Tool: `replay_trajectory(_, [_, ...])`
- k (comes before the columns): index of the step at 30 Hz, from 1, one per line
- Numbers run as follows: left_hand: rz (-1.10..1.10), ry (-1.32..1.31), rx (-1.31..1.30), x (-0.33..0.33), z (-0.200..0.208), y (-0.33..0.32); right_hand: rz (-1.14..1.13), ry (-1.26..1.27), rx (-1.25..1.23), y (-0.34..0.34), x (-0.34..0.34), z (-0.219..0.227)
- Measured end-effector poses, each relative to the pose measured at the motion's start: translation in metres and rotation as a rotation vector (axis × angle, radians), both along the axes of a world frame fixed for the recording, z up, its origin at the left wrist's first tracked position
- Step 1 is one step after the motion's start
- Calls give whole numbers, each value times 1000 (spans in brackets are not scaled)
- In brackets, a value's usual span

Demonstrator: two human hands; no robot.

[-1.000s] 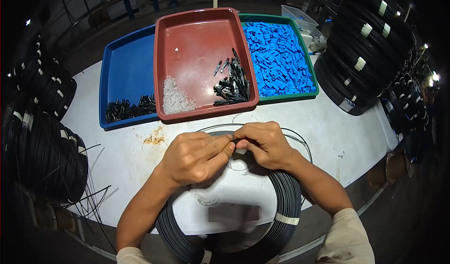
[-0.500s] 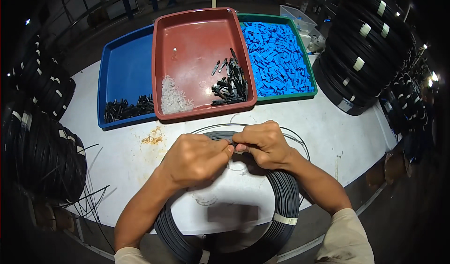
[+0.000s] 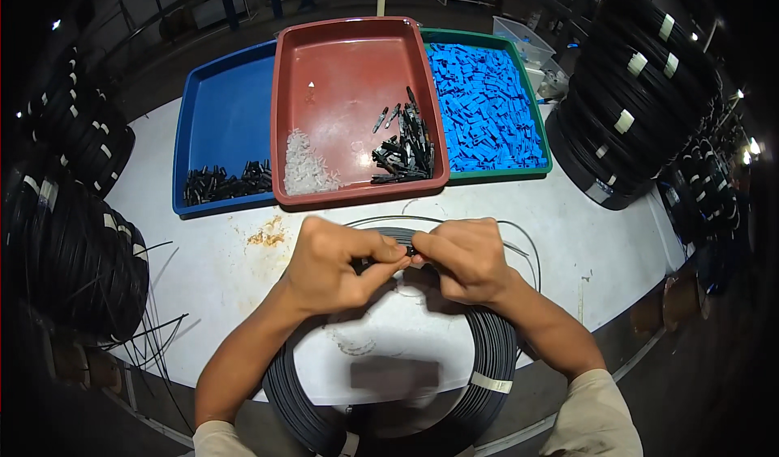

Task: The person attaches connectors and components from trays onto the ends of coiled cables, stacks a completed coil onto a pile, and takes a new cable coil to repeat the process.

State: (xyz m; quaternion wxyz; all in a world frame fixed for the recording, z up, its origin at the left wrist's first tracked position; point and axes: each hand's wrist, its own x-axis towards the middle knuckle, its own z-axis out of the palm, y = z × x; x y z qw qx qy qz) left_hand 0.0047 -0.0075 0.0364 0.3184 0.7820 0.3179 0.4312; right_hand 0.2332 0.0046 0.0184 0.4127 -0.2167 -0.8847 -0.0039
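Over the far side of a black cable coil, my two hands meet fingertip to fingertip. A small black piece shows between them, mostly covered by the fingers, so its exact kind cannot be made out. My left hand pinches it from the left with thumb and forefinger. From the other side, my right hand grips it with thumb and curled fingers. Pale tape bands the coil, which overhangs the near table edge. A loose cable loop runs out beyond my right hand.
Behind my hands, a red tray holds clear bits and black connectors. A blue tray with short black parts and a green tray of blue clips flank it. Tall cable coils stand left and right on the white table.
My left hand's thumb and forefinger have parted behind the pinch, and its knuckles are higher. The black piece now shows between the fingertips. The whole view has shifted slightly.
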Motion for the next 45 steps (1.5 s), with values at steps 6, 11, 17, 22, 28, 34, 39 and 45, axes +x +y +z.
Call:
replay_trajectory(6, [19, 387, 1113, 1, 0, 3, 119, 135, -488, 7, -4, -3])
replay_trajectory(11, [84, -4, 253, 2, 0, 1, -37, 120, -245, -5, -5, 1])
replay_trajectory(17, [13, -214, -416, 3, 5, -5, 27, 145, 126, 0, -7, 2])
replay_trajectory(22, [-39, -184, -459, 3, 8, -4, 77, 215, -103, -4, -7, -2])
replay_trajectory(28, [51, 83, 29, 5, 4, -1, 48, 207, -279, -9, -11, 0])
replay_trajectory(34, [59, 119, 173, 7, 6, -7, 61, 250, -253, -11, -12, 0])
replay_trajectory(39, [-1, 144, 674, 5, -6, 0, 102, 268, -369, -11, -13, 3])
replay_trajectory(45, [-50, 453, 1047, 0, 5, -3, 132, 327, -647, -10, -13, 2])
